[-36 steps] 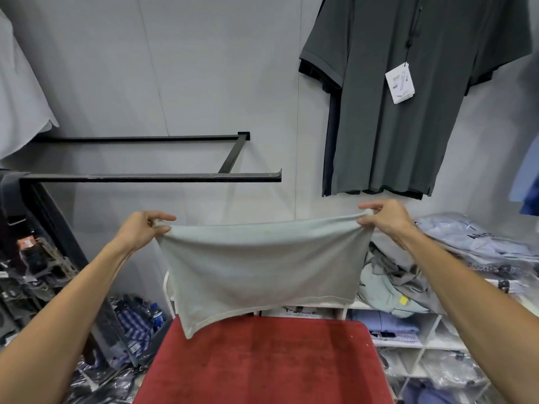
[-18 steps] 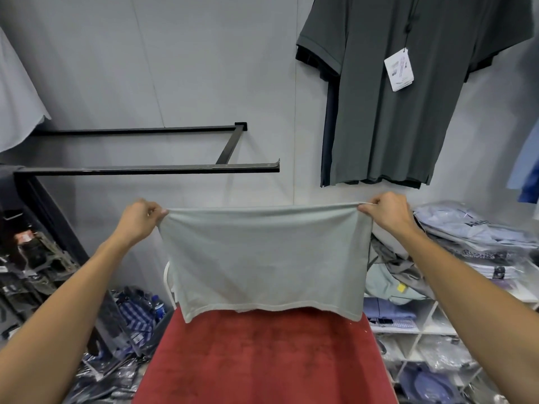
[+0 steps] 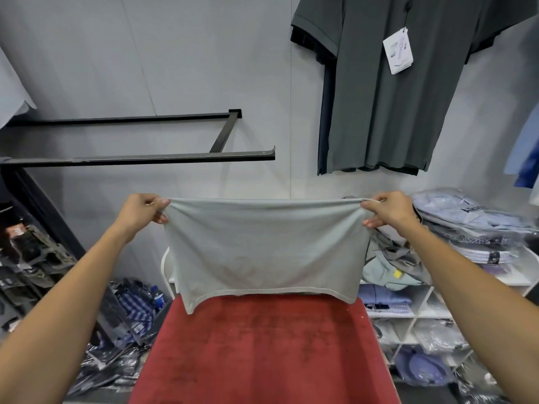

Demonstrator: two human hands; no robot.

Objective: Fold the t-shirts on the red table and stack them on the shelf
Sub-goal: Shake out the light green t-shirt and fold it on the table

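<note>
Above the red bench, a pale grey t-shirt (doubled over) now hangs taut and level, its slack gone: ready, I judge, for laying down. Left hand and right hand fingers pinch its top corners.

Bare forearms, no visible sleeves
</note>
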